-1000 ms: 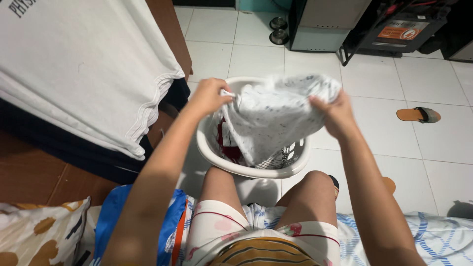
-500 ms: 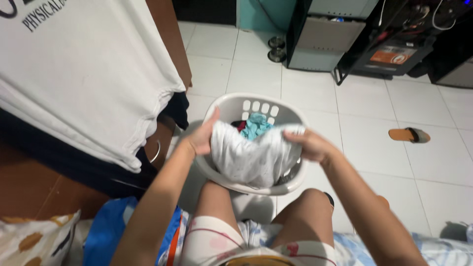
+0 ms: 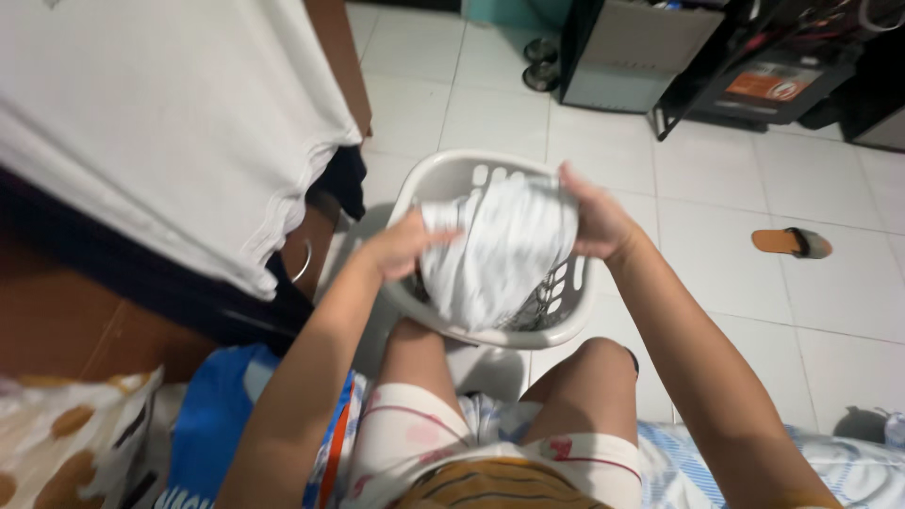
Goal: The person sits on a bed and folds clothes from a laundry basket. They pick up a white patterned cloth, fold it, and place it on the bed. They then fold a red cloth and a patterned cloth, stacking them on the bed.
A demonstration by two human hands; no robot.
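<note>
Above the round white plastic laundry basket (image 3: pixel 566 325), the left hand (image 3: pixel 407 245) and right hand (image 3: pixel 594 219) pinch a white speckled cloth garment (image 3: pixel 500 245) between their fingers, 1 at each end, so it hangs spread between them, just over the basket.

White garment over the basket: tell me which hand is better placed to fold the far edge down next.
Probably the right hand: it grips the white garment at its far upper edge over the laundry basket. The left hand holds the nearer side, lower down.

White speckled garment (image 3: pixel 500 247) — bunched, held above white laundry basket (image 3: pixel 429 184).
</note>
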